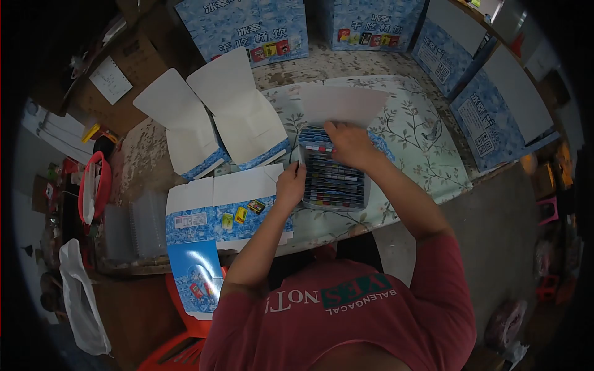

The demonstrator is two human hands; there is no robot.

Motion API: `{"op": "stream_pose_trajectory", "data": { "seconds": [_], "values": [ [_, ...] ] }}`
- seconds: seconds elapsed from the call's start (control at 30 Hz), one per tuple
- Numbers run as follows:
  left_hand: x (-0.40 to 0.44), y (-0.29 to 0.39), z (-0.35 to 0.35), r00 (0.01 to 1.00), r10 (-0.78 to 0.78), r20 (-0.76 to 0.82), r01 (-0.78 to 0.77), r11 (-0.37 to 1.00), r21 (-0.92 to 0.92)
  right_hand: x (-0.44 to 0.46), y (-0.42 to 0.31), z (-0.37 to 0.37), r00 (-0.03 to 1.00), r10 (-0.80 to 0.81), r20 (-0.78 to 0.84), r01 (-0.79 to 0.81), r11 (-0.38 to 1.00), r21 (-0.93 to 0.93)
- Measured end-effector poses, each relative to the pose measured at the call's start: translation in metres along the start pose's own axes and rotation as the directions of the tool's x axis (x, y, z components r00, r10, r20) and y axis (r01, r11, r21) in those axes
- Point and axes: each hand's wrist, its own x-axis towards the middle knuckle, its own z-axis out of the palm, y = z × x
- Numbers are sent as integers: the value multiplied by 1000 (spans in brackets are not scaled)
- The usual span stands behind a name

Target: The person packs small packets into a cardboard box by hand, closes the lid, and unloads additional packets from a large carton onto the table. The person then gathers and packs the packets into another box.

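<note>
While my half-curled left hand [291, 185] braces the box [367, 194] on the surface [427, 164], my right hand [351, 146] bends over its packets [334, 176], any pinch unclear; settling them seems to want light pressure.

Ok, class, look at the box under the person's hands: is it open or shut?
Open: the box has its pale flap raised, and packets show inside.

An open box [337, 208] stands on floral cloth [427, 145], pale flap [343, 105] raised at its far side, many thin packets [334, 180] lined up inside
</note>
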Motion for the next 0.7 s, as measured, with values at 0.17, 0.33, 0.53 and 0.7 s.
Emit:
{"op": "stream_pose_trajectory", "data": {
  "seconds": [0.17,0.33,0.53,0.7],
  "values": [
    [1,-7,-1,999,4,34,-2,999,-51,2,19,9,997,-25,67,20,996,87],
    [-1,-4,0,1000,15,19,-14,998,-61,-2,42,10,992,-15,122,-10,979,202],
    [-2,1,-3,998,-11,58,15,997,-71,-21,36,9,999,-45,-31,49,987,155],
    [-2,7,0,995,-14,96,19,998,-60,-29,34,18,1000,3,20,-7,979,206]
  ]
}}
